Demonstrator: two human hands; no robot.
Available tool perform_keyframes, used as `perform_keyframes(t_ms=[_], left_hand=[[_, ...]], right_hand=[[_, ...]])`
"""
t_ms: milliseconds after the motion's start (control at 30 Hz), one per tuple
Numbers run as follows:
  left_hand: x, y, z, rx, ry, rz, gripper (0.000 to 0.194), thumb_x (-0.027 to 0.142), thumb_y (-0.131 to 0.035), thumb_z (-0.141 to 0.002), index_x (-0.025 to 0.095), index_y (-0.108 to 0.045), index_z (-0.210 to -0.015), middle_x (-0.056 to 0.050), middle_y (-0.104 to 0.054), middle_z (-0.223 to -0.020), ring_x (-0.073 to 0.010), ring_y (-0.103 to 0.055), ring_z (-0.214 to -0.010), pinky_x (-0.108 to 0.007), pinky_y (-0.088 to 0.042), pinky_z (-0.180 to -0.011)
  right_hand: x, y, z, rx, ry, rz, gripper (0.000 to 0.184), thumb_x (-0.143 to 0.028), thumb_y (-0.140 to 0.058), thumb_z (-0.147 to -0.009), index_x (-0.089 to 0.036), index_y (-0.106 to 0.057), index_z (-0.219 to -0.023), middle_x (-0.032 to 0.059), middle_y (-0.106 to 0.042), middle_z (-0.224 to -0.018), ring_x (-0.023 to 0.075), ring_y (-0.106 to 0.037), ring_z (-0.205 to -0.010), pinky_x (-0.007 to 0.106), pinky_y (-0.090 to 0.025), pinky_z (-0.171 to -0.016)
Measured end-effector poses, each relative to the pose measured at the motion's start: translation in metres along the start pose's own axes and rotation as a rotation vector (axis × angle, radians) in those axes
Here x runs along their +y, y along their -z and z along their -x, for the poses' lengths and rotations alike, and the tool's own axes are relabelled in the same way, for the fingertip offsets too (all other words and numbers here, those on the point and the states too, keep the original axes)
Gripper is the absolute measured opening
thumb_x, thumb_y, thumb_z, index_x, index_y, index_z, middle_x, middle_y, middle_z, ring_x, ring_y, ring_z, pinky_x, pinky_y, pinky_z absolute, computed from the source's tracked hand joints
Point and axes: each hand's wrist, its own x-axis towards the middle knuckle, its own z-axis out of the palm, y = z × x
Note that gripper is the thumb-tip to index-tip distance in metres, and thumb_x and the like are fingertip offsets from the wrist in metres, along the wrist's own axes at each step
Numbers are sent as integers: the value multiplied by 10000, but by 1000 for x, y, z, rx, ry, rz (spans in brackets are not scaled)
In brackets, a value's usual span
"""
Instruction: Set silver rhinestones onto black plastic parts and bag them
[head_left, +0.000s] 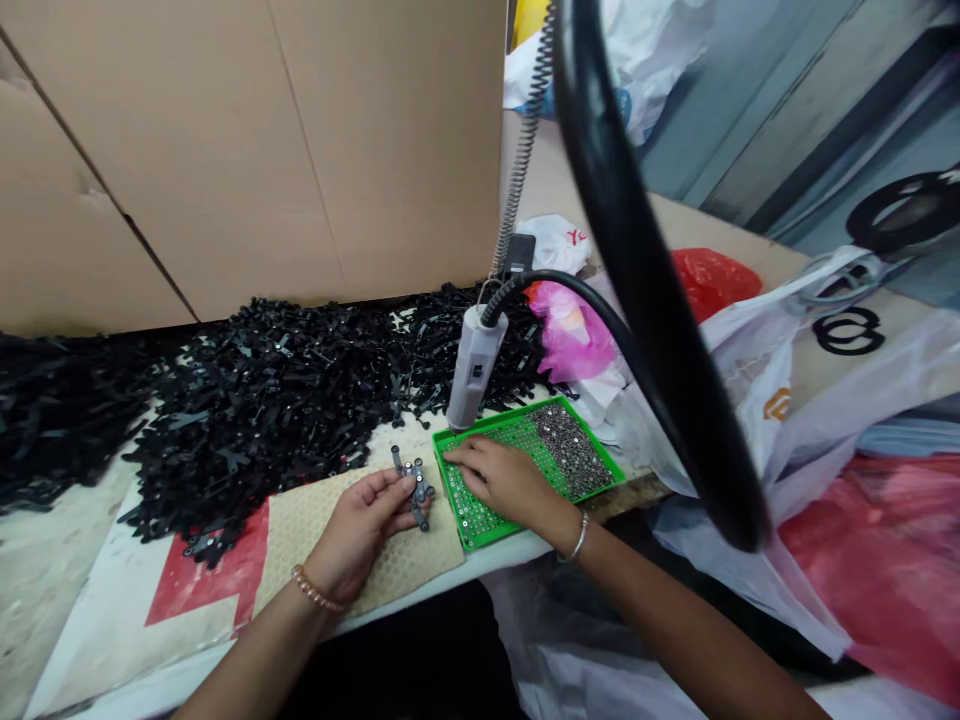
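My left hand (369, 520) is closed on a small black branched bracket (418, 486) with round metal-centred ends, held just above a tan textured mat (315, 530). Over the left part of a green tray (469, 545) reaches my right hand (506, 478), its fingers stretched out and apart, the tips at the tray's dotted surface. Small metal fasteners (570, 450) lie heaped in the tray's right part, and more sit in its rows of holes. Whether a fingertip touches one of them is too small to tell. Right behind this hand hangs a grey-white electric screwdriver (476, 370), tip down.
A big pile of black parts (277, 400) covers the back of the table against a cardboard wall (247, 150). From above, the screwdriver hangs on a coil spring (523, 150). A thick black bar (645, 270) crosses at right, near plastic bags (750, 400) and a pink bag (574, 335).
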Motion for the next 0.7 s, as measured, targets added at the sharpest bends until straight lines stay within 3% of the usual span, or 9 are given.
perform_keyframes(t_ms=[167,467,700], left_hand=[[-1,2,-2,6,19,-2,289,247,-836,-652,115,-647,-826,-62,-675,-810,-160,-651,-742,-237,-574,-689],[4,-2,1,-10,5,-36,342,329,-844,-630,111,-661,-820,-69,-671,-804,-169,-643,-746,-247,-564,-708],[1,1,-2,4,-2,-41,335,302,-856,-603,109,-662,-797,-63,-669,-766,-154,-634,-686,-222,-548,-623]], right_hand=[[-1,0,0,-55,-3,70,288,-132,-558,-885,-261,-655,-1123,42,-598,-1083,170,-584,-913,240,-432,-778],[11,-9,4,27,18,-67,264,-148,-575,-879,-272,-671,-1092,22,-616,-1113,177,-588,-957,259,-431,-834],[12,-15,-4,139,-53,-121,141,-241,-644,-870,-209,-686,-1001,24,-644,-1040,162,-611,-879,234,-447,-762]])
